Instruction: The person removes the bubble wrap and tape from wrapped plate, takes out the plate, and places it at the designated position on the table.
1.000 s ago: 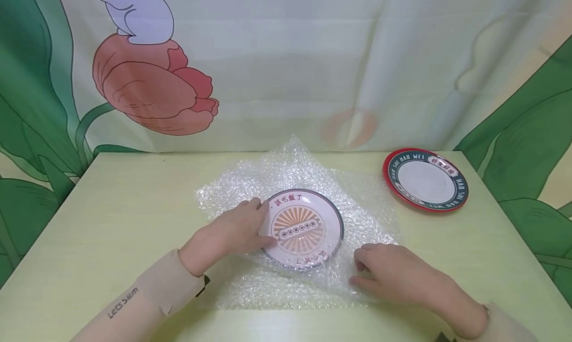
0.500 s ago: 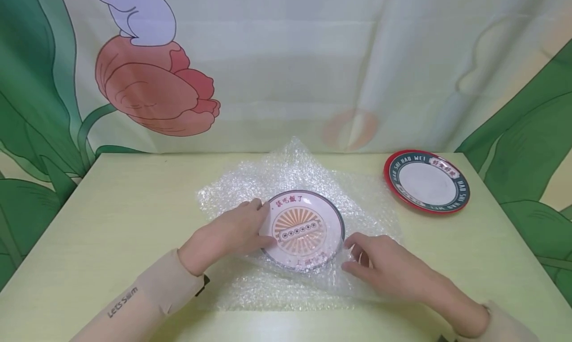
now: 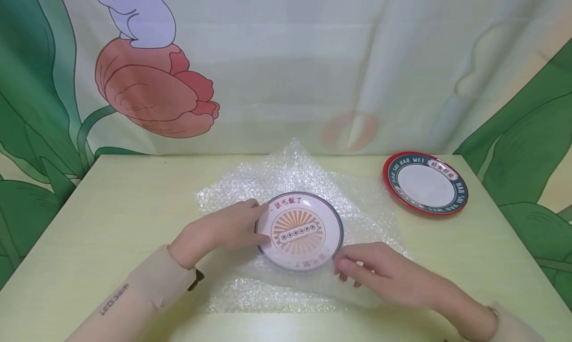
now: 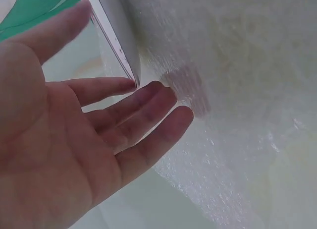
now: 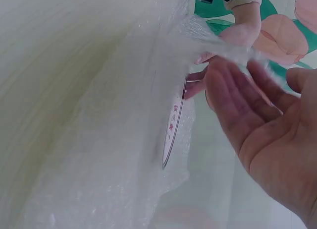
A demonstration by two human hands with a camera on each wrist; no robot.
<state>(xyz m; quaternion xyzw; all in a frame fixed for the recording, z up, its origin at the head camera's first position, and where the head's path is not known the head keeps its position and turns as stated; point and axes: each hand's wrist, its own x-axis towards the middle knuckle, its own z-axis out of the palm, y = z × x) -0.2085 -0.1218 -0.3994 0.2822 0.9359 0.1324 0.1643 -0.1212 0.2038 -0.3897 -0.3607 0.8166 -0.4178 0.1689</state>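
Observation:
A white plate (image 3: 290, 242) with an orange sunburst print and a dark rim lies on bubble wrap (image 3: 295, 168). A translucent layer of the wrap covers its near part. At the plate's left edge rests my left hand (image 3: 228, 228), its fingers loosely extended; in the left wrist view a fingertip of this hand (image 4: 84, 135) touches the rim. My right hand (image 3: 384, 272), by the plate's lower right edge, pinches the wrap between thumb and fingers. In the right wrist view, translucent film (image 5: 228, 48) reaches this hand (image 5: 267, 125).
A green-rimmed plate (image 3: 426, 183) sits on a red one (image 3: 390, 183) at the table's back right. The pale yellow table (image 3: 134, 198) ends against a printed curtain (image 3: 268, 74).
My right hand has moved left to the plate's lower right edge and its thumb and fingers have come together on the wrap. The left hand has shifted slightly left.

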